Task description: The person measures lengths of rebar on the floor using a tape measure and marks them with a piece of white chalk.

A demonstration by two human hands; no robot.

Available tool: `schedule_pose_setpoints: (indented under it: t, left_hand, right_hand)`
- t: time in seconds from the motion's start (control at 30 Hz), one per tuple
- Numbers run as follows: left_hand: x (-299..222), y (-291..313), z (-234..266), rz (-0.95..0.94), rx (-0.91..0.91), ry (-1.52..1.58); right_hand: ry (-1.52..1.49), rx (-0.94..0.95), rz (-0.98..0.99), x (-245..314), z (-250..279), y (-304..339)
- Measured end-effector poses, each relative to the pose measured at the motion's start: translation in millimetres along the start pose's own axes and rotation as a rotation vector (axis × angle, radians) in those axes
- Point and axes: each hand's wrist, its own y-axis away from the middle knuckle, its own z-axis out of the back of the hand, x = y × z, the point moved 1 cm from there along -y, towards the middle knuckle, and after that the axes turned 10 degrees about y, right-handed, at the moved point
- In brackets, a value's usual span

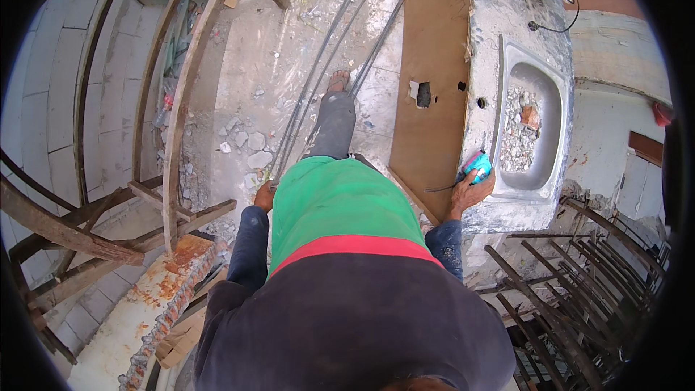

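My right hand (pixel 470 192) rests at the near left edge of the dusty counter (pixel 481 51). Its fingers are closed on a small turquoise and red case, apparently a tape measure (pixel 478 164); a thin dark strip sticks out to the left of the hand. Low at my left side, my left hand (pixel 265 198) is curled at the near end of long thin steel rods (pixel 318 72), seemingly gripping them. The rods stretch away over the floor past my forward foot (pixel 338 80). My shirt partly hides both forearms.
A metal sink (pixel 557 127) full of rubble is set in the counter, with a brown board (pixel 432 43) along its side. Broken concrete (pixel 256 141) litters the floor. Timber framing (pixel 190 80) stands left, above a broken brick wall (pixel 156 297). Dark bars (pixel 579 282) crowd the lower right.
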Motion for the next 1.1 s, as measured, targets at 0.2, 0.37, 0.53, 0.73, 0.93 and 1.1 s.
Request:
schedule_pose_setpoints:
  t: [0.2, 0.37, 0.53, 0.73, 0.93, 1.1]
  left_hand:
    - [-41.0, -80.5, 2.1, 0.082, 0.078, 0.118]
    - [-146.5, -145.6, 27.7, 0.037, 0.041, -0.110]
    - [-297.8, -219.5, 71.7, 0.078, 0.056, -0.190]
    - [-463.5, -302.8, 118.6, -0.177, -0.033, -0.074]
    - [-555.8, -333.1, 120.2, -0.259, -0.088, -0.103]
    - [-594.5, -361.2, 82.5, -0.177, 0.110, -0.255]
  right_hand:
    - [0.049, 0.165, -0.131, 11.8, 13.1, -15.2]
    - [0.232, -0.006, 0.039, 76.8, 7.9, -94.0]
    - [0.088, 0.146, 0.092, 174.4, -89.2, -206.1]
    - [0.161, 0.302, 0.088, 221.4, -201.8, -255.1]
    - [0.384, 0.351, 0.098, 220.8, -213.6, -252.4]
    - [0.394, 0.478, 0.084, 219.2, -212.8, -260.6]
